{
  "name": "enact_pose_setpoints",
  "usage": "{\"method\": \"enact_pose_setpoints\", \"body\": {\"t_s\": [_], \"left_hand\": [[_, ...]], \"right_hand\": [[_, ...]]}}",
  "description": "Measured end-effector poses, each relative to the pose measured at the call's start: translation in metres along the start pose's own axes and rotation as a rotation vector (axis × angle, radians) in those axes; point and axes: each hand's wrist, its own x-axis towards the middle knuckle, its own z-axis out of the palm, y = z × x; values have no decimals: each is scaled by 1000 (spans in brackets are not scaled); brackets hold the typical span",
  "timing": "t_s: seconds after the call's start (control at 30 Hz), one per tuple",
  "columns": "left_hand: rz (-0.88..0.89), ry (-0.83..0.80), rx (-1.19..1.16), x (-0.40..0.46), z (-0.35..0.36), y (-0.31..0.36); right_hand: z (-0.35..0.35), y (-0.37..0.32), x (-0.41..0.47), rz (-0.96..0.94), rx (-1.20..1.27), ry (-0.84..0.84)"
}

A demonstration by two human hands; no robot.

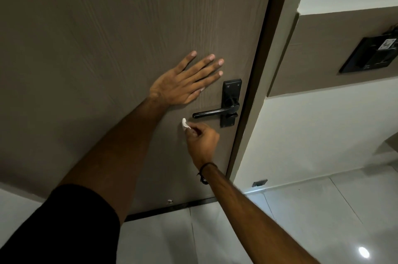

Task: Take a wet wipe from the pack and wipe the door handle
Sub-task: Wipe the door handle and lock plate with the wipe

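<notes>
The wipe [184, 123] is pinched in the right hand [201, 140] just under the black handle [215, 112], while the left hand [185, 82] lies flat and open on the door [107, 48].

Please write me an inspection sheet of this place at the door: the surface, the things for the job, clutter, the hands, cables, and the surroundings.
Surface: brown wood-grain door, shut against its frame.
Job's things: black lever door handle, level; small white wet wipe just below-left of its tip, apart from it. Pack: nothing seen.
Clutter: nothing seen.
Hands: left hand flat, open on the door; right hand pinches the wipe, cord band on wrist.
Cables: nothing seen.
Surroundings: white tiled floor; black wall panel right.
</notes>
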Motion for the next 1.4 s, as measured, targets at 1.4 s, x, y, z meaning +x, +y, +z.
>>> {"method": "enact_pose_setpoints", "body": {"t_s": [1.4], "left_hand": [[-1803,-456,-2136,26,-159,260]], "right_hand": [[-235,56,-26,704,142,-142]]}}
